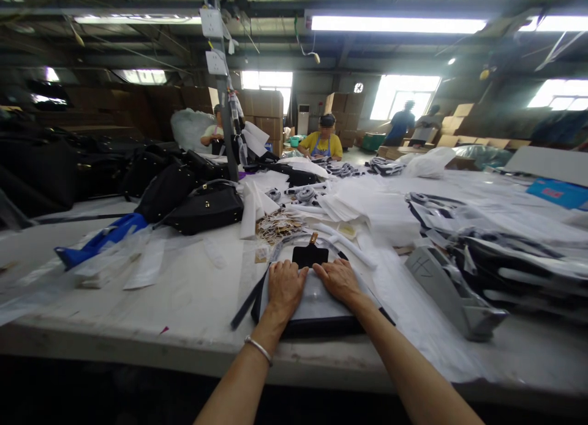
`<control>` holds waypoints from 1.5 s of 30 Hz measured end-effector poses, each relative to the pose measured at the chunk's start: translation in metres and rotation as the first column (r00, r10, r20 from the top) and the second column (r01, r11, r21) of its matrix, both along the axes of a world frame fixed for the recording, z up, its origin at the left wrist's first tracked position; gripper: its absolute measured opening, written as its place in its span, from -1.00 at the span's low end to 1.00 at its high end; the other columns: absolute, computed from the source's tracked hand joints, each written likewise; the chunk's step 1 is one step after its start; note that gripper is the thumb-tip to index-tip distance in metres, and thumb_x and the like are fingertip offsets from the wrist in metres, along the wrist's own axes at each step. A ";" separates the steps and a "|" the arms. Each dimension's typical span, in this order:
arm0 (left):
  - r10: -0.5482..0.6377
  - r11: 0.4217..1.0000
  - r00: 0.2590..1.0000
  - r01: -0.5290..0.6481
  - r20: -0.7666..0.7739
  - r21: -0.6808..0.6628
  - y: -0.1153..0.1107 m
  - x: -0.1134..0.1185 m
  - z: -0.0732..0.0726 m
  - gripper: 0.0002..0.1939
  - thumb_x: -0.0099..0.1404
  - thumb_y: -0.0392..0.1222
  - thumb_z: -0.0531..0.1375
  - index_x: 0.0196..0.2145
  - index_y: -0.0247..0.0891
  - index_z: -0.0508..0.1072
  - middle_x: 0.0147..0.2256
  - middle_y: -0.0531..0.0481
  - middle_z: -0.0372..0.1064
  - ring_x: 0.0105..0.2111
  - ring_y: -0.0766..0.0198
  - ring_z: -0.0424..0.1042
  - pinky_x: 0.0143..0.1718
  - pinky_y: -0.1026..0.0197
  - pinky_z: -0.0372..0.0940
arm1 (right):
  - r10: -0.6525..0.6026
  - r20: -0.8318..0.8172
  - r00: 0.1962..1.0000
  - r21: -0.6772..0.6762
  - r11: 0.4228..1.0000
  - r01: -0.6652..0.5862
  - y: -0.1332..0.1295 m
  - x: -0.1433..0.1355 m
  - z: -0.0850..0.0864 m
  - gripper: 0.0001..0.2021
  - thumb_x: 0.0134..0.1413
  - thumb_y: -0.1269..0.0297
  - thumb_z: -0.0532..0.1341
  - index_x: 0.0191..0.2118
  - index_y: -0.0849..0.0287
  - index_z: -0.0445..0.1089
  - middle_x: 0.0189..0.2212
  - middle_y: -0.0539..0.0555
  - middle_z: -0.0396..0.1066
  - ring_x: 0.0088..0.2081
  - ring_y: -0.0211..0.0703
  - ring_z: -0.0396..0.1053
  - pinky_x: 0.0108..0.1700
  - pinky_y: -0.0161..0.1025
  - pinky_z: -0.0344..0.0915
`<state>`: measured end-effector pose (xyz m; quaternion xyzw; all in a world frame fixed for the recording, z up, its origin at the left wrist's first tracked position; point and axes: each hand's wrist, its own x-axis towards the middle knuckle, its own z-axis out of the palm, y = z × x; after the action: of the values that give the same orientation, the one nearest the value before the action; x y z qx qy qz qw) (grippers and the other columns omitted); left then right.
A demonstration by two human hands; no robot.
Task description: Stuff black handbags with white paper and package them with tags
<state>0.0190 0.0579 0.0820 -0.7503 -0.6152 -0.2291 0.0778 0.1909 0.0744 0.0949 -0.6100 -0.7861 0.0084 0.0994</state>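
Observation:
Lying at the table's near edge in front of me is a black-edged handbag (315, 327), its front under a pale, translucent sheet (316, 299). My left hand (285, 288) is closed on the upper left part of the covered bag, fingers bent over it. On the upper right, my right hand (340, 282) has the same hold, and the two thumbs point toward each other. Between and beyond them shows a black tab (310, 255) with a gold-coloured clasp (313, 238). A wrapped handle (281, 244) arches behind it. My fingertips are partly hidden.
Black bags (206, 207) and blue material (103, 238) lie left. Beyond my hands is a pile of small tags (280, 226). White sheets (376, 207), a grey holder (452, 290) and stacked bag parts (505, 272) are right. A person in yellow (324, 144) sits across the table.

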 end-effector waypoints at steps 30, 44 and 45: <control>0.148 0.989 0.962 -0.150 0.228 -0.008 0.002 -0.005 -0.004 -0.73 0.39 -0.40 -0.05 -0.12 -0.30 0.40 -0.34 -0.09 0.50 -0.16 0.12 0.48 0.23 -0.06 0.01 | 0.341 -0.605 0.720 0.376 0.919 -0.119 -0.005 0.016 -0.024 -0.65 -0.17 0.52 0.07 -0.26 0.04 0.44 -0.14 0.02 0.55 -0.02 -0.03 0.45 0.37 0.17 -0.22; 0.115 0.992 0.937 -0.123 0.329 0.003 0.001 -0.006 -0.006 -0.73 0.34 -0.44 -0.05 -0.17 -0.27 0.39 -0.30 -0.11 0.50 -0.15 0.07 0.47 0.22 -0.16 0.00 | 0.208 -0.656 0.726 0.059 0.973 -0.225 -0.034 0.012 0.005 -0.69 0.02 0.11 0.33 -0.12 0.09 0.40 -0.07 0.07 0.45 -0.01 0.00 0.37 0.10 -0.05 0.28; 0.108 0.993 0.934 -0.119 0.339 0.012 0.001 -0.007 -0.007 -0.74 0.34 -0.44 -0.05 -0.18 -0.26 0.38 -0.30 -0.10 0.50 -0.15 0.07 0.47 0.22 -0.18 0.00 | 0.209 -0.650 0.730 0.051 0.971 -0.233 -0.035 0.012 0.005 -0.63 0.02 0.11 0.34 -0.05 0.07 0.40 -0.06 0.07 0.43 0.00 0.00 0.37 0.11 -0.04 0.27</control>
<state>0.0123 0.0590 0.0750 -0.6618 -0.6578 -0.3596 -0.0035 0.2028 0.0399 0.1002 -0.4725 -0.7690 0.2449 0.3541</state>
